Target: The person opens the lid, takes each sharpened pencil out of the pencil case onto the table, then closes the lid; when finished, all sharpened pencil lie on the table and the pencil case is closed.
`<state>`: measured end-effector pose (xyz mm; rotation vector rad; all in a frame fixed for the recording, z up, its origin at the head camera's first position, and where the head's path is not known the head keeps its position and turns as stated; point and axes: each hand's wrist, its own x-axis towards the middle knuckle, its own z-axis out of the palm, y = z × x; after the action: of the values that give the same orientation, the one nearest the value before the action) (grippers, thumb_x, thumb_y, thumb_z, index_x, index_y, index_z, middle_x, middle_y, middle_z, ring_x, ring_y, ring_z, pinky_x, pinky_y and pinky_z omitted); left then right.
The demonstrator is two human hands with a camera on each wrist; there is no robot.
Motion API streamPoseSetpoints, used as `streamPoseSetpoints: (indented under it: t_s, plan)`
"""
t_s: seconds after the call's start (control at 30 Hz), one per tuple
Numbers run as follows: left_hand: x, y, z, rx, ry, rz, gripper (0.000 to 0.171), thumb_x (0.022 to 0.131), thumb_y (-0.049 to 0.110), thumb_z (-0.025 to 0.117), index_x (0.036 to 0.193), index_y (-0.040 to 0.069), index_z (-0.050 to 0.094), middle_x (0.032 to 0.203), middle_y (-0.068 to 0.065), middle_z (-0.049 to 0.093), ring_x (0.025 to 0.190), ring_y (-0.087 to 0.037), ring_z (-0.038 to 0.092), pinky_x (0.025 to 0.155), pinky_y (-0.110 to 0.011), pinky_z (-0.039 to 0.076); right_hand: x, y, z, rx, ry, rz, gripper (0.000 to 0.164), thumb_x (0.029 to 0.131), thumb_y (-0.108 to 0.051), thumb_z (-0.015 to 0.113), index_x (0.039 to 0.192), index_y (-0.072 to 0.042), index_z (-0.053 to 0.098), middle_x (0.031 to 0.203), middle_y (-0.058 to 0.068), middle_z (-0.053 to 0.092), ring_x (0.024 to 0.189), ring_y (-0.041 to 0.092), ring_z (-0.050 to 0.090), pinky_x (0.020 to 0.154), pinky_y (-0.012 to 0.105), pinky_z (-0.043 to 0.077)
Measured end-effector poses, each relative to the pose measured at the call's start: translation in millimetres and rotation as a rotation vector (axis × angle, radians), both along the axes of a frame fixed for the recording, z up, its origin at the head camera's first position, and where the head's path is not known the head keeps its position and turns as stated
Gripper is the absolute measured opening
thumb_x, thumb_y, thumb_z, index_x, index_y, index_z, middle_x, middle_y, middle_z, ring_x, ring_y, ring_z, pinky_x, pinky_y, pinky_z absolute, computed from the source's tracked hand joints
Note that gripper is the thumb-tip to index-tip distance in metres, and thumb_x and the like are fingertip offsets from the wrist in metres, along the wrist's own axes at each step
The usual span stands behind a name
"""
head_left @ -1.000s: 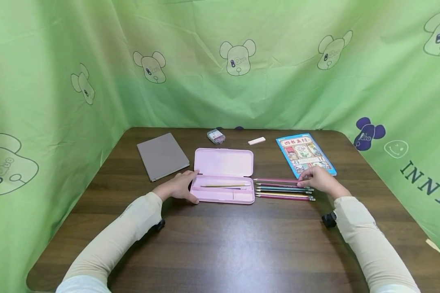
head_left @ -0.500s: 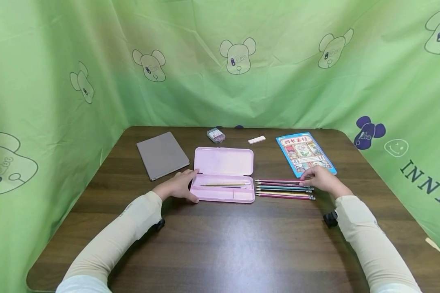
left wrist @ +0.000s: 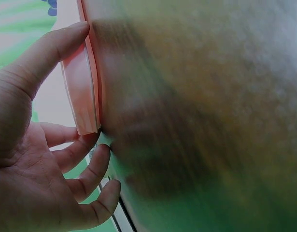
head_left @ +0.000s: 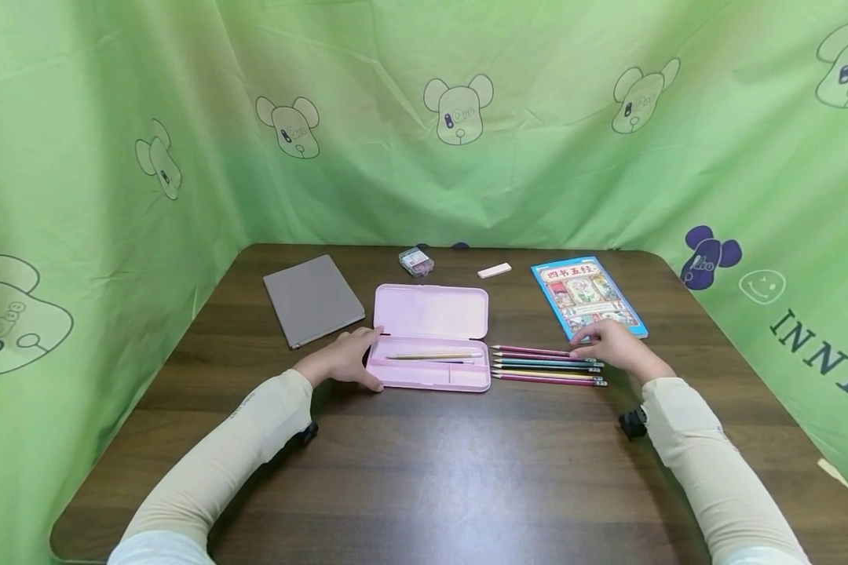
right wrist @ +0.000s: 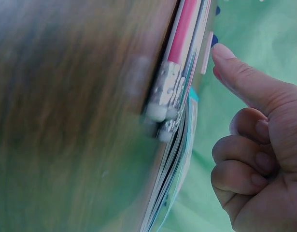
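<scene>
In the middle of the table lies a pink pencil case with its lid raised. It holds a gold-coloured pencil and a thinner item. My left hand grips its left end, thumb on the near edge and fingers behind, as the left wrist view shows. Right of the case several pencils lie side by side, tips toward the case. Over their eraser ends hovers my right hand. In the right wrist view its thumb is straight, its lower fingers curl, and nothing shows in its grasp; the index finger is mostly hidden.
A grey notebook lies at the left. Behind the case are a small clear box and a white eraser. A blue-edged book lies just beyond the right hand. Green cloth surrounds the table.
The topmost pink pencil has shifted slightly right and now lies alongside the others. My right hand has moved only a little; the left hand stays on the case.
</scene>
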<state>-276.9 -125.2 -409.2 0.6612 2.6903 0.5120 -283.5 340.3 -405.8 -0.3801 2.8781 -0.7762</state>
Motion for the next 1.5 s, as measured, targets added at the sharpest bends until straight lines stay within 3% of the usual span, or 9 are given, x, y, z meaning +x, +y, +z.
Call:
streamPoseSetpoints:
  t_s: [0.33,0.6,0.77,0.93,1.3,1.5]
  plan:
    - [2.8,-0.4,0.5,-0.001,-0.013,0.012,0.104,0.069,0.038,0.078,0.147,0.004,0.019,0.146,-0.019,0.030,0.130,-0.041,0.030,0.104,-0.053,0.028,-1.5,-24.2,-2.3,-0.026,0.000,0.101,0.024,0.077,-0.021,0.075,0.095,-0.005,0.071,0.073,0.004,0.062,0.061,0.012,0.037,0.056,0.025,0.035]
    - [3.5,0.3,1.8,0.009,0.001,0.002,0.104,0.069,0.037,0.079,0.147,0.002,0.019,0.146,-0.019,0.031,0.129,-0.041,0.030,0.104,-0.053,0.028,-7.9,-46.6,1.2,-0.042,-0.061,0.148,0.028,0.079,-0.024,0.073,0.099,-0.004,0.070,0.093,0.008,0.070,0.070,0.011,0.050,0.064,0.029,0.043]
    - [2.9,0.7,1.4,0.003,-0.002,0.010,0.104,0.069,0.037,0.079,0.147,0.003,0.019,0.146,-0.019,0.031,0.129,-0.041,0.030,0.104,-0.053,0.028,-9.1,-60.5,4.3,-0.045,-0.071,0.158,0.028,0.079,-0.024,0.073,0.099,-0.005,0.070,0.079,0.004,0.066,0.063,0.011,0.045,0.059,0.028,0.041]
    - [2.3,0.2,0.9,0.005,0.015,-0.002,0.104,0.068,0.036,0.079,0.146,0.001,0.020,0.145,-0.020,0.032,0.128,-0.042,0.031,0.104,-0.053,0.029,-11.0,-72.5,4.8,-0.050,-0.071,0.181,0.026,0.078,-0.024,0.074,0.097,-0.007,0.071,0.059,-0.004,0.048,0.053,0.010,0.033,0.053,0.026,0.035]
    - [2.7,-0.5,1.2,0.006,-0.003,0.015,0.104,0.068,0.038,0.079,0.147,0.004,0.019,0.146,-0.018,0.031,0.129,-0.041,0.030,0.104,-0.052,0.029,-18.1,-95.8,4.2,-0.062,-0.042,0.266,0.023,0.077,-0.023,0.074,0.095,-0.009,0.072,0.051,-0.007,0.034,0.048,0.008,0.030,0.050,0.024,0.031]
    - [3.9,0.1,1.6,0.007,-0.010,0.016,0.104,0.069,0.038,0.079,0.147,0.004,0.019,0.146,-0.019,0.030,0.129,-0.042,0.030,0.104,-0.053,0.029,-18.9,-109.3,1.2,-0.085,-0.036,0.316,0.020,0.078,-0.020,0.074,0.093,-0.008,0.072,0.050,-0.008,0.033,0.047,0.006,0.029,0.047,0.022,0.029]
